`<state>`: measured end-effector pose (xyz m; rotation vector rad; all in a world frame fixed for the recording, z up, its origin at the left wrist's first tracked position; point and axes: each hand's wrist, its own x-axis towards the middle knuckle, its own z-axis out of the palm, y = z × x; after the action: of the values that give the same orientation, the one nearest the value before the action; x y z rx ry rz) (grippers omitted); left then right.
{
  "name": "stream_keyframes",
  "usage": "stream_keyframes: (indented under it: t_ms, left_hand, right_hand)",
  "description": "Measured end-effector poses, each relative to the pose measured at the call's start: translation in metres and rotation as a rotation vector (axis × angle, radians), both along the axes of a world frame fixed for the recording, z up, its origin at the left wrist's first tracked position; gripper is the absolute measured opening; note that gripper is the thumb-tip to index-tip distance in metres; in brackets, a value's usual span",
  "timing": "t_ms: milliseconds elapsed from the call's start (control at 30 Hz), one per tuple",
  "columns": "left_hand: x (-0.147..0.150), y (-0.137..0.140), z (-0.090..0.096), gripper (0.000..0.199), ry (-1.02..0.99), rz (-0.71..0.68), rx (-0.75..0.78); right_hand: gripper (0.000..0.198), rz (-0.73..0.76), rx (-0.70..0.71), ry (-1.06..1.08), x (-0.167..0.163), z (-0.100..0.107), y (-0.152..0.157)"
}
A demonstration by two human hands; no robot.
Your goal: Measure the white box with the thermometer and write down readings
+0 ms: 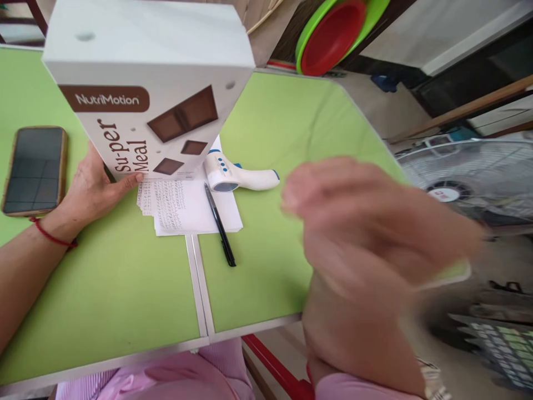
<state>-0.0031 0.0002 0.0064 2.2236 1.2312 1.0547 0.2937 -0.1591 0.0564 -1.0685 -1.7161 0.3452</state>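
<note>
The left hand [97, 183] is grasping the white rectangular cardboard box [152, 105] low, toward the green tabletop's [125, 300] far edge; better to keep it steady. The blurred right hand's [358, 222] grip I cannot tell.

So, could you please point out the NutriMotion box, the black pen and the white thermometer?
NutriMotion box [152, 100], head view: middle of its printed front face.
Black pen [220, 225], head view: middle of its barrel.
White thermometer [250, 179], head view: its handle.

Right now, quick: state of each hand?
Left hand: holding the box near its bottom.
Right hand: too blurred to tell open or closed.
</note>
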Motion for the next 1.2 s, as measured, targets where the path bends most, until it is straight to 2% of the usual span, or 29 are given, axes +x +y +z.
stream_keyframes:
  t_ms: [33, 67, 133, 200, 267, 367, 467, 567, 633, 667, 700, 767, 833, 933, 1067, 1200]
  left_hand:
    - [0.0, 0.001, -0.001, 0.06, -0.011, -0.01, 0.002]
    - [-0.001, 0.001, -0.002, 0.059, -0.023, -0.017, -0.001]
    - [-0.002, 0.003, -0.005, 0.061, -0.048, -0.023, -0.02]
    - [-0.003, 0.005, -0.008, 0.061, -0.079, -0.026, -0.058]
    - [-0.004, 0.006, -0.01, 0.059, -0.112, -0.035, -0.078]
    - [-0.004, 0.004, -0.013, 0.061, -0.163, -0.051, -0.076]
    - [0.0, -0.003, -0.016, 0.063, -0.2, -0.028, -0.075]
    - [0.006, -0.011, -0.016, 0.065, -0.239, -0.006, -0.077]
    - [0.01, -0.016, -0.014, 0.065, -0.263, -0.002, -0.086]
    - [0.012, -0.018, -0.012, 0.065, -0.278, 0.002, -0.088]
    - [0.013, -0.021, -0.01, 0.065, -0.292, 0.004, -0.093]
    - [0.017, -0.025, -0.008, 0.065, -0.325, 0.004, -0.106]
    - [0.02, -0.027, -0.009, 0.063, -0.356, -0.007, -0.124]
    - [0.022, -0.028, -0.012, 0.062, -0.386, -0.03, -0.162]
    - [0.021, -0.027, -0.013, 0.066, -0.357, -0.031, -0.195]
    - [0.019, -0.025, -0.01, 0.064, -0.289, -0.04, -0.16]
  right_hand:
    - [0.022, -0.107, 0.151, -0.134, -0.002, -0.006, 0.031]
    - [0.032, -0.233, 0.171, -0.315, -0.001, -0.013, 0.057]
    - [0.057, -0.29, 0.024, -0.564, 0.007, -0.029, 0.092]
    - [0.071, -0.263, -0.143, -0.689, 0.018, -0.044, 0.105]
    - [0.067, -0.215, -0.262, -0.749, 0.024, -0.054, 0.107]
    - [0.056, -0.211, -0.346, -0.744, 0.026, -0.062, 0.103]
    - [0.052, -0.32, -0.298, -0.615, 0.023, -0.064, 0.1]
    - [0.042, -0.382, -0.118, -0.236, 0.009, -0.061, 0.091]
    - [0.033, -0.269, -0.045, 0.099, -0.009, -0.055, 0.078]
    - [0.033, -0.131, -0.054, 0.251, -0.021, -0.052, 0.07]
    - [0.033, -0.016, -0.095, 0.378, -0.033, -0.049, 0.062]
    - [0.032, 0.16, -0.317, 0.584, -0.054, -0.046, 0.047]
    - [0.032, 0.277, -0.493, 0.645, -0.067, -0.047, 0.037]
    - [0.03, 0.311, -0.657, 0.617, -0.073, -0.054, 0.034]
    - [0.024, 0.333, -0.697, 0.607, -0.071, -0.06, 0.039]
    - [0.026, 0.345, -0.735, 0.595, -0.072, -0.06, 0.041]
